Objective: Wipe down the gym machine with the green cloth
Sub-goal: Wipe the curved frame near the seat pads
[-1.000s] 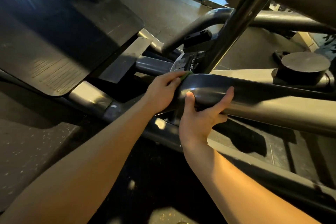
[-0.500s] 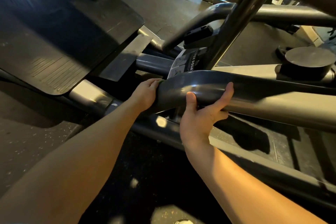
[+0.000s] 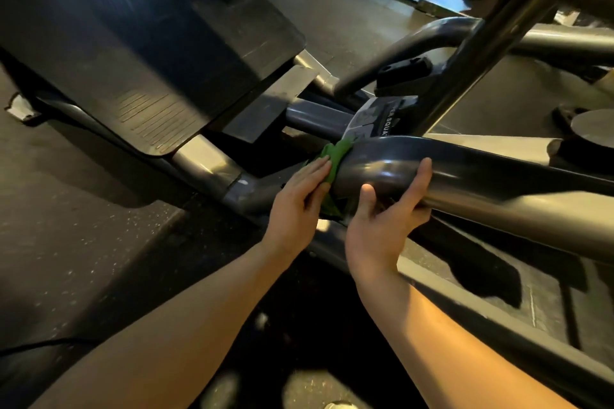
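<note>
Head view: wiping is under way. The left hand (image 3: 299,196) lies flat, fingers straight, pressing the crumpled green cloth (image 3: 337,156) against the bent end of the thick dark grey metal tube (image 3: 471,169) of the gym machine (image 3: 206,159). The right hand (image 3: 382,226) grasps that tube just beside the cloth. Next, I judge, the cloth must slide along the tube, so the right hand has to give way.

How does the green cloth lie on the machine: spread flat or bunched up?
Bunched up. The green cloth shows crumpled folds, pressed against the curved bar by straight fingers of the left hand.
</note>
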